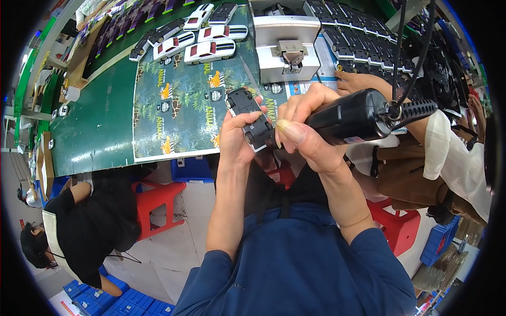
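Green worktable [100, 126], patterned sheet [182, 118] on top. Toy car [257, 129], black chassis upward: lying in my left hand [235, 136], held between thumb and fingers. My right hand [314, 145], just right of it: closed around black corded electric screwdriver [350, 118].

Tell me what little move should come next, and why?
Maybe line up the black tool with the toy car: the left hand holds the car underside up, and the right hand holds the tool close by, its tip hard to see.
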The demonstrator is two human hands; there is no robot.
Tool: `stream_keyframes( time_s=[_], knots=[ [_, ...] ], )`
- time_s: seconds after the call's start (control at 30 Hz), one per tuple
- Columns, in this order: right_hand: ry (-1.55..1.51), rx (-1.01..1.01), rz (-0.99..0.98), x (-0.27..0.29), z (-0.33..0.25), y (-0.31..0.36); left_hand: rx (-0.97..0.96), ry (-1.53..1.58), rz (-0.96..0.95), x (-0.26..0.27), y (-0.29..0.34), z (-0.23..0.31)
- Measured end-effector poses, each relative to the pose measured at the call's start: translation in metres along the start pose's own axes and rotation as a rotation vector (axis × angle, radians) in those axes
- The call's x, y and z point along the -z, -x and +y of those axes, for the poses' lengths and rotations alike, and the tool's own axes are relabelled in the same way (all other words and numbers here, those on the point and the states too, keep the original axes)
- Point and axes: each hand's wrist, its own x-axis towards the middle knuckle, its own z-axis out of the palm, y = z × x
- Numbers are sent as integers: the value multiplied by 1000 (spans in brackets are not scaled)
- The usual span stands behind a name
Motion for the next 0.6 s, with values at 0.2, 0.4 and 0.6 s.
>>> stream_keyframes(
  time_s=[0.2, 0.4, 0.6],
  knots=[
    [134, 73, -112, 3, -2, -1, -5, 32, -64, 4, -4, -3],
    [144, 26, -83, 4, -3, 1, 0, 48, -92, 3, -3, 0],
    [112, 32, -83, 1, -9, 3, -42, -20, -116, -5, 1, 5]
  ],
)
